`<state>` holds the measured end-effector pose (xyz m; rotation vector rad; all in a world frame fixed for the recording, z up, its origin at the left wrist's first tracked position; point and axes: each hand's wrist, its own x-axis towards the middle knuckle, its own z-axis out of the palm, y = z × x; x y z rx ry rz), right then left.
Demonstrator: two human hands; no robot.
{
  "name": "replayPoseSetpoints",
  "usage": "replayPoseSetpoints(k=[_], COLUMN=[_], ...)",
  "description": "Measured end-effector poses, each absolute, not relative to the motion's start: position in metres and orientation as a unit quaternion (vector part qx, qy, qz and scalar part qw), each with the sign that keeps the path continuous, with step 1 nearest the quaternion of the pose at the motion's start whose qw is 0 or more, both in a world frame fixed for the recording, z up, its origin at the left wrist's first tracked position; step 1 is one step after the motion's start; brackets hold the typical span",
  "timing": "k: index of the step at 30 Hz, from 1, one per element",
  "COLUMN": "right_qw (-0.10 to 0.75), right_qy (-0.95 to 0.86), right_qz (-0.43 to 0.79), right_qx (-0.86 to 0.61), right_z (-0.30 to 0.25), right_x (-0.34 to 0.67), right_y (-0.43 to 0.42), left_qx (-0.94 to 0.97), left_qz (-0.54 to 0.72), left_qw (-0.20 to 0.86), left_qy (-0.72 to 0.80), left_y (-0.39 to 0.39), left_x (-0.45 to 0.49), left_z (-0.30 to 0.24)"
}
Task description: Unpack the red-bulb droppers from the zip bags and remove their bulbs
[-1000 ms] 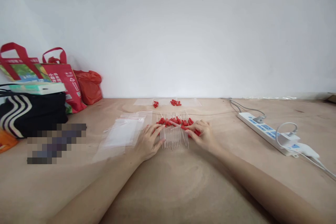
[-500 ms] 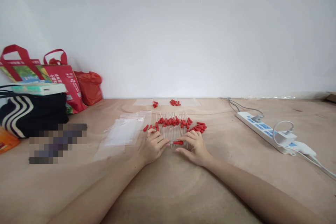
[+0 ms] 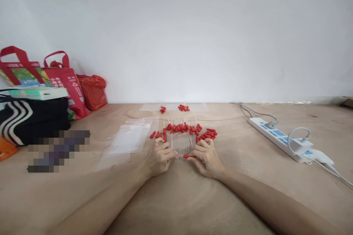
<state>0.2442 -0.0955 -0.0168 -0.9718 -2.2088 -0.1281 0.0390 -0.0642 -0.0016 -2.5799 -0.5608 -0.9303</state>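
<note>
My left hand (image 3: pixel 161 157) and my right hand (image 3: pixel 205 156) rest close together on the wooden table (image 3: pixel 179 198), fingers curled. Between their fingertips lies one small clear tube with a red cap (image 3: pixel 187 156); the left pinches the clear end and the right pinches the red cap. Just beyond the hands lies a row of several clear tubes (image 3: pixel 180 140) with red caps at their far ends. Loose red caps (image 3: pixel 209 133) lie to the right of the row, and a few more red caps (image 3: pixel 156 134) to its left.
Clear zip bags (image 3: pixel 128 139) lie left of the tubes. More red caps (image 3: pixel 184 108) sit on bags near the wall. A white power strip (image 3: pixel 281 138) with cables is at the right. Red shopping bags (image 3: pixel 66 80) and a black striped bag (image 3: pixel 30 117) stand at the left.
Both hands drew back from the tube row toward me. The right hand brought a red cap along, and the two hands now meet on one tube.
</note>
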Motion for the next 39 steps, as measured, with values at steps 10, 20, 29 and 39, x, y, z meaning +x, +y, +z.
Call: replayPoseSetpoints(k=[10,20,29,39], right_qw=[0.465,0.540,0.504,0.450], right_qy=[-0.726,-0.578,-0.560,-0.560], right_qz=[0.021,0.097,0.107,0.068], right_qx=[-0.505,-0.604,-0.649,-0.693], right_z=[-0.023,-0.033,-0.030,-0.030], right_x=[0.274,0.303,0.315,0.321], right_y=[-0.077,-0.034,-0.031,-0.031], left_qx=[-0.863,-0.840,-0.853,-0.836], left_qz=[-0.360,-0.350,-0.344,-0.361], left_qw=[0.086,0.067,-0.016,-0.088], left_qy=[-0.345,-0.409,-0.393,-0.403], left_y=[-0.049,-0.029,-0.036,-0.042], left_x=[0.013,0.024,0.027,0.027], left_z=[-0.013,-0.020,-0.017,-0.012])
